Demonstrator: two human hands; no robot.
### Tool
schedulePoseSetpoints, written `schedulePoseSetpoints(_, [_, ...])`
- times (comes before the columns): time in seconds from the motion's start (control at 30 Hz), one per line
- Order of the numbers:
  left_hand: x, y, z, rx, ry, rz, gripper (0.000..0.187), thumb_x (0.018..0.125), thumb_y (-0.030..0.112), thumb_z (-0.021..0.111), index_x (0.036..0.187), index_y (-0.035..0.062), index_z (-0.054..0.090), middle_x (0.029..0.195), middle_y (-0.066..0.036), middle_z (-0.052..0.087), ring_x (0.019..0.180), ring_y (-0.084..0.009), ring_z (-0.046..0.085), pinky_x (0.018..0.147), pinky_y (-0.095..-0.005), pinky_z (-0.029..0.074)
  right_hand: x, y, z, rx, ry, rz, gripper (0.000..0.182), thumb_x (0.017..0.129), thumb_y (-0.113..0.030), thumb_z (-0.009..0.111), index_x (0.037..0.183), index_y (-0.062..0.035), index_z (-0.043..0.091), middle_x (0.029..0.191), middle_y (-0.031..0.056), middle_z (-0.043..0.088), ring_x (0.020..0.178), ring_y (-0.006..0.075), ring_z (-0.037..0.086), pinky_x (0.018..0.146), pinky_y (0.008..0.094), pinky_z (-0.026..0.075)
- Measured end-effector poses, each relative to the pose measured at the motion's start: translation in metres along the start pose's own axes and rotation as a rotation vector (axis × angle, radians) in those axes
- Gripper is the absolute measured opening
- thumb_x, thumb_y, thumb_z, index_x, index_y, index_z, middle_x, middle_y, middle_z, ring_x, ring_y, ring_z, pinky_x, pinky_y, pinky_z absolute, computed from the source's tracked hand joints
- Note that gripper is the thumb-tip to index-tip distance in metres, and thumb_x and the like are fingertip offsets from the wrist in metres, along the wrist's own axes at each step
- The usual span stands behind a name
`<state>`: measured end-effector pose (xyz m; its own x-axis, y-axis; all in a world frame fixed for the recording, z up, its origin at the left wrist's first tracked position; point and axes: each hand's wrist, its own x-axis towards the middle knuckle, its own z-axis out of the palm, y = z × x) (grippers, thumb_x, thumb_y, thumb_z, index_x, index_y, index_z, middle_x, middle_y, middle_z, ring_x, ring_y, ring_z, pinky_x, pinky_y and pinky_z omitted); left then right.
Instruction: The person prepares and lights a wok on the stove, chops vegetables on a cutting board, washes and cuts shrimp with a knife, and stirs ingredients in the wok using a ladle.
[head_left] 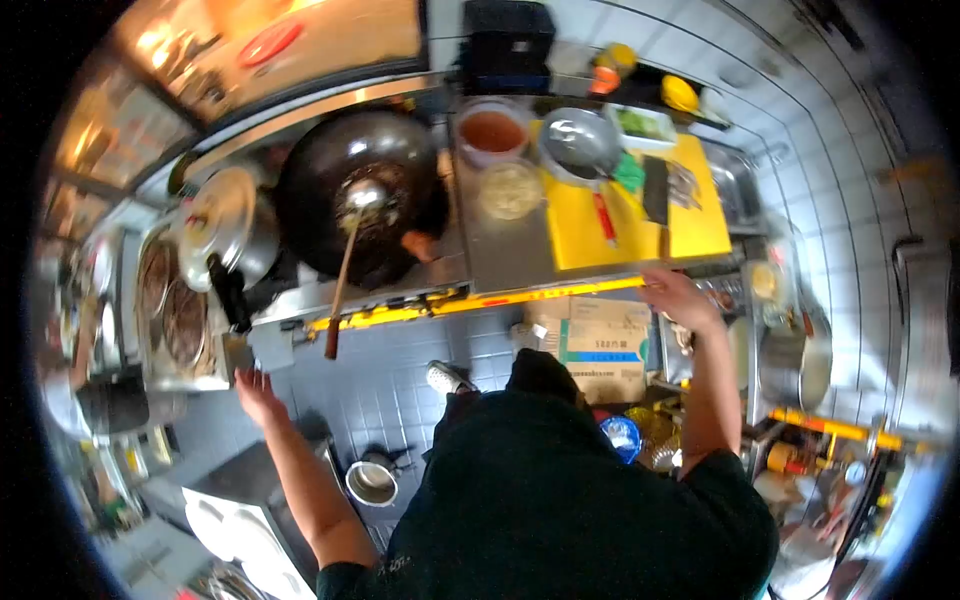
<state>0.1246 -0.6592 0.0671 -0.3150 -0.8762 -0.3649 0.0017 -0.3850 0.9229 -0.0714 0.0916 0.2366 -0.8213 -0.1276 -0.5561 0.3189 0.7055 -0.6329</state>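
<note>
My left hand [261, 398] is held out at the left, fingers apart and nothing in them, near the corner of a metal tray [222, 383] of dark food. At the counter's front edge, my right hand [682, 299] reaches forward with loosely stretched fingers, slightly blurred, and no object shows in it. Just ahead of it lies a cleaver [655, 190] on yellow cutting boards [575, 235], its handle toward me. Beside the blade are sliced pieces of food [683, 186] and a saucepan [580, 145] with a red handle. A ladle [348, 262] rests in the large black wok [300, 190].
A lidded metal pot [228, 215] with a black handle stands left of the wok. Bowls of red-brown liquid [492, 131] and pale food [509, 191] sit on the counter. Below are a cardboard box [603, 375] and a small pot [371, 482]; a sink [735, 185] is at right.
</note>
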Motion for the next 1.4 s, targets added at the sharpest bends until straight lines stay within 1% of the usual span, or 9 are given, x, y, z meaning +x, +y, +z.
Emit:
schedulePoseSetpoints(0.2, [-0.019,-0.064,-0.051,0.056,0.039,-0.223,0.079,0.096,0.049,0.056,0.15,-0.0012,0.027,0.144,-0.022,0.044,0.135,-0.0353,0.042,0.11,-0.0483,0.037,0.052,0.068,-0.033,-0.215,0.69,-0.041,0.032,0.092,-0.026,0.065,0.111,-0.0011,0.069,0.093,0.0205,0.072,0.094,0.0296,0.072,0.08,0.0372,0.055])
schedulePoseSetpoints(0.37, [-0.075,-0.121,-0.11,0.052,-0.028,-0.357,0.068,0.095,0.048,0.057,0.144,0.0041,0.04,0.131,-0.02,0.052,0.119,-0.034,0.05,0.1,-0.0499,0.042,0.134,0.138,-0.092,-0.427,1.029,-0.175,0.028,0.089,-0.023,0.07,0.11,-0.0047,0.071,0.105,0.0216,0.07,0.094,0.036,0.068,0.084,0.0414,0.055])
schedulePoseSetpoints(0.53, [-0.174,-0.136,-0.112,0.132,0.284,-0.315,0.057,0.092,0.05,0.063,0.128,0.0086,0.051,0.107,-0.011,0.053,0.092,-0.0245,0.052,0.077,-0.0423,0.047,0.19,0.144,-0.105,-0.434,0.967,-0.484,0.026,0.089,-0.015,0.069,0.113,-0.0042,0.069,0.117,0.0201,0.066,0.106,0.0386,0.063,0.092,0.0431,0.051])
schedulePoseSetpoints(0.77, [-0.254,-0.159,-0.078,0.312,0.225,-0.33,0.052,0.093,0.049,0.062,0.123,0.0069,0.057,0.1,-0.006,0.056,0.087,-0.0209,0.056,0.07,-0.0365,0.048,0.288,0.101,-0.111,-0.578,0.586,-0.624,0.046,0.093,-0.018,0.065,0.137,-0.0089,0.055,0.142,0.0207,0.051,0.127,0.0406,0.049,0.105,0.0458,0.044])
schedulePoseSetpoints(0.83, [-0.273,-0.153,-0.07,0.401,0.179,-0.292,0.047,0.094,0.047,0.061,0.118,0.0067,0.059,0.096,-0.007,0.06,0.08,-0.0194,0.056,0.069,-0.0323,0.048,0.326,0.093,-0.104,-0.633,0.489,-0.636,0.054,0.092,-0.023,0.066,0.142,-0.0095,0.05,0.146,0.0215,0.046,0.133,0.04,0.045,0.107,0.0465,0.042])
schedulePoseSetpoints(0.9, [-0.291,-0.155,-0.071,0.785,0.054,-0.034,0.038,0.098,0.042,0.057,0.109,0.0069,0.064,0.088,-0.002,0.059,0.074,-0.0146,0.053,0.067,-0.0308,0.046,0.353,0.08,-0.106,-0.753,0.187,-0.275,0.064,0.091,-0.025,0.068,0.147,-0.0098,0.042,0.153,0.0194,0.039,0.135,0.0401,0.044,0.11,0.0467,0.042])
schedulePoseSetpoints(1.13, [-0.328,-0.149,-0.063,0.661,0.203,-0.18,0.041,0.099,0.045,0.053,0.095,0.0061,0.065,0.078,0.0,0.057,0.067,-0.0102,0.051,0.058,-0.0281,0.042,0.323,0.083,-0.138,-0.018,0.619,-0.24,0.055,0.094,-0.03,0.061,0.14,-0.0016,0.05,0.136,0.016,0.058,0.121,0.0329,0.057,0.102,0.039,0.043])
schedulePoseSetpoints(1.23, [-0.309,-0.155,-0.081,0.705,0.207,-0.175,0.045,0.097,0.049,0.055,0.094,0.0054,0.065,0.077,0.0,0.057,0.065,-0.0089,0.052,0.057,-0.0272,0.042,0.326,0.147,-0.187,1.197,0.431,-0.184,0.04,0.097,-0.027,0.054,0.131,-0.0058,0.056,0.118,0.0102,0.066,0.102,0.0274,0.065,0.091,0.0412,0.05])
schedulePoseSetpoints(1.4, [-0.249,-0.146,-0.09,0.685,0.096,-0.138,0.043,0.097,0.049,0.055,0.096,0.0061,0.063,0.073,0.003,0.052,0.061,-0.0076,0.048,0.054,-0.0253,0.039,0.207,0.182,-0.235,1.381,-0.101,-0.395,0.048,0.097,-0.029,0.045,0.138,-0.0041,0.049,0.132,0.0159,0.057,0.118,0.0353,0.056,0.096,0.0579,0.045])
